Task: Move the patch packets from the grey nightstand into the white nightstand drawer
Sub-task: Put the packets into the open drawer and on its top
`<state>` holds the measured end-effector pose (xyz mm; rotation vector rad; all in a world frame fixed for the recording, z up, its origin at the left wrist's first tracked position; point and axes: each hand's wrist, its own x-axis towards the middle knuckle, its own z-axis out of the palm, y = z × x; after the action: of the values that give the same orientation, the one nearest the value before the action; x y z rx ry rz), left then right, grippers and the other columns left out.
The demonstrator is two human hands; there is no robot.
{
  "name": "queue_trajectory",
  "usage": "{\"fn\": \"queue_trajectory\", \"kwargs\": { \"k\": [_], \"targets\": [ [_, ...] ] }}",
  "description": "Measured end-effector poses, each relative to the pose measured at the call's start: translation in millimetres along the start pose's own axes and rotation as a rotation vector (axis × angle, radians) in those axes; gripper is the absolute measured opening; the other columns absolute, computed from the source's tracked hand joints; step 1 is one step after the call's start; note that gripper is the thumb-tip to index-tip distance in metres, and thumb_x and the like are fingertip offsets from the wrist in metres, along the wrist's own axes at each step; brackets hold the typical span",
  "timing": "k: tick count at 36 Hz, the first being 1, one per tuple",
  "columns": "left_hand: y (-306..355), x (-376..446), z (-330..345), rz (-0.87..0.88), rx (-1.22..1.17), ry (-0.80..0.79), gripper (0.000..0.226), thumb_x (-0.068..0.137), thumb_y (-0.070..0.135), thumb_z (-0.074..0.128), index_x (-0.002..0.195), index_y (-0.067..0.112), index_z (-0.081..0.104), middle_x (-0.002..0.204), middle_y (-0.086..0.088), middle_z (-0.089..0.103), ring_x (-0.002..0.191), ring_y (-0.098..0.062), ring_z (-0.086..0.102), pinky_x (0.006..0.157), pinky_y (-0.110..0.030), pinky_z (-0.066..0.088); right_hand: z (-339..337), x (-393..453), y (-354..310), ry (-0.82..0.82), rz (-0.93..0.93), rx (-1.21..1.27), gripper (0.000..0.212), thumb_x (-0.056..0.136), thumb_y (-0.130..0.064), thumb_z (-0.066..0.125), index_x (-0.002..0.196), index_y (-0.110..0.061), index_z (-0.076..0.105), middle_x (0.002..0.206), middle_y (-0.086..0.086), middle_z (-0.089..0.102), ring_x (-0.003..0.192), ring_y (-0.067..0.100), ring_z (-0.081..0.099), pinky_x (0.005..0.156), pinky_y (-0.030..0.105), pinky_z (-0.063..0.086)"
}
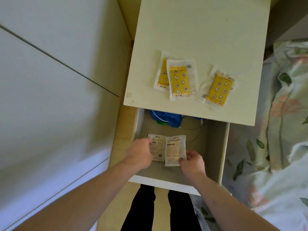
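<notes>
Head view: my left hand (pixel 139 153) holds one patch packet (pixel 158 147) and my right hand (pixel 191 161) pinches another packet (pixel 175 150), both low inside the open white drawer (pixel 224 147). Three yellow packets (pixel 179 80) lie on the nightstand top (pixel 200 30).

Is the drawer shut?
No, the drawer is pulled open, and both hands, left hand and right hand, hold packets inside it.

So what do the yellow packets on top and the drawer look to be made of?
Yellow packets: seemingly clear glossy plastic film, since the yellow printed patch shows through and the edges shine. Drawer: probably laminated board with a smooth matte white finish, given its flat, straight walls; its core is not visible.
</notes>
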<state>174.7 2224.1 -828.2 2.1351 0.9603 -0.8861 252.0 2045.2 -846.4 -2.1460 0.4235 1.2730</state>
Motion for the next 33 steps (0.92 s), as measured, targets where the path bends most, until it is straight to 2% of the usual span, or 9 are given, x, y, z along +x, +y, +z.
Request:
{"fn": "queue_trajectory", "kwargs": {
  "k": [4, 7, 9, 12, 15, 19, 25, 27, 33],
  "targets": [
    [-17.0, -15.7, -38.5, 0.171, 0.039, 0.190, 0.032, 0.092, 0.011, 0.064, 0.118, 0.030, 0.063, 0.108, 0.015, 0.071, 0.092, -0.006, 0.066, 0.074, -0.024, 0.057, 17.2, 4.8, -10.1, -0.052, 0.010, -0.072, 0.027, 0.094, -0.010, 0.067, 0.087, -0.034, 0.057, 0.091, -0.005, 0.066, 0.089, 0.018, 0.067, 0.075, 0.027, 0.058],
    [-38.0, -19.5, -51.3, 0.201, -0.024, 0.315, 0.020, 0.097, 0.015, 0.057, 0.108, 0.030, 0.065, 0.091, 0.018, 0.068, 0.073, 0.001, 0.061, 0.057, -0.013, 0.042, 35.4, 12.0, -13.9, -0.060, 0.015, -0.116, 0.020, 0.092, -0.011, 0.067, 0.099, -0.029, 0.061, 0.098, -0.001, 0.070, 0.091, 0.019, 0.068, 0.079, 0.030, 0.059],
    [-52.2, -19.3, -53.7, 0.209, -0.062, 0.366, 0.019, 0.097, 0.013, 0.057, 0.101, 0.031, 0.063, 0.082, 0.018, 0.065, 0.066, 0.003, 0.057, 0.054, -0.012, 0.036, 48.1, 16.9, -15.5, -0.072, 0.018, -0.139, 0.020, 0.092, -0.012, 0.067, 0.102, -0.028, 0.060, 0.103, 0.001, 0.071, 0.092, 0.020, 0.067, 0.080, 0.031, 0.059],
    [-71.0, -18.2, -50.3, 0.155, -0.156, 0.418, 0.022, 0.095, 0.010, 0.058, 0.098, 0.031, 0.065, 0.089, 0.020, 0.067, 0.061, 0.011, 0.055, 0.052, -0.007, 0.032, 65.3, 24.5, -15.9, -0.081, 0.016, -0.215, 0.020, 0.092, -0.015, 0.067, 0.109, -0.023, 0.059, 0.103, 0.002, 0.069, 0.091, 0.020, 0.063, 0.076, 0.031, 0.056],
    [-83.6, -17.7, -41.9, 0.069, -0.240, 0.417, 0.027, 0.092, 0.007, 0.058, 0.095, 0.033, 0.064, 0.091, 0.021, 0.069, 0.057, 0.010, 0.054, 0.050, -0.017, 0.035, 78.3, 26.6, -16.3, -0.098, -0.012, -0.403, 0.025, 0.093, -0.020, 0.064, 0.117, -0.019, 0.060, 0.097, 0.000, 0.063, 0.086, 0.019, 0.059, 0.060, 0.024, 0.046],
    [-96.6, -17.3, -34.1, -0.017, -0.317, 0.447, 0.025, 0.094, 0.011, 0.060, 0.094, 0.036, 0.063, 0.092, 0.025, 0.068, 0.056, 0.006, 0.055, 0.056, -0.023, 0.045, 87.5, 27.4, -18.3, -0.094, -0.096, -0.687, 0.023, 0.094, -0.027, 0.062, 0.115, -0.018, 0.063, 0.106, 0.006, 0.070, 0.094, 0.025, 0.066, 0.075, 0.033, 0.055],
    [-105.3, -13.4, -31.2, -0.069, -0.350, 0.437, 0.020, 0.096, 0.017, 0.059, 0.095, 0.037, 0.063, 0.093, 0.026, 0.068, 0.052, -0.005, 0.056, 0.060, -0.031, 0.056, 92.8, 40.0, -27.0, -0.080, -0.058, -0.521, 0.057, 0.087, -0.018, 0.067, 0.138, -0.018, 0.043, 0.132, 0.011, 0.050, 0.117, 0.034, 0.058, 0.097, 0.045, 0.054],
    [-105.3, -11.3, -33.2, -0.064, -0.353, 0.437, 0.021, 0.096, 0.017, 0.059, 0.095, 0.037, 0.063, 0.093, 0.026, 0.068, 0.050, -0.006, 0.056, 0.058, -0.031, 0.056, 94.6, 42.7, -31.0, -0.099, -0.010, -0.441, 0.057, 0.085, -0.016, 0.066, 0.138, -0.020, 0.044, 0.132, 0.010, 0.048, 0.114, 0.034, 0.059, 0.098, 0.047, 0.055],
    [-100.9, -6.6, -44.1, 0.010, -0.330, 0.447, 0.021, 0.096, 0.015, 0.059, 0.097, 0.036, 0.064, 0.092, 0.025, 0.068, 0.053, -0.007, 0.057, 0.059, -0.030, 0.055, 105.6, 43.0, -33.2, -0.173, 0.027, -0.309, 0.045, 0.088, -0.012, 0.061, 0.131, -0.021, 0.052, 0.129, 0.009, 0.061, 0.117, 0.031, 0.061, 0.098, 0.036, 0.054]
  ]
}}
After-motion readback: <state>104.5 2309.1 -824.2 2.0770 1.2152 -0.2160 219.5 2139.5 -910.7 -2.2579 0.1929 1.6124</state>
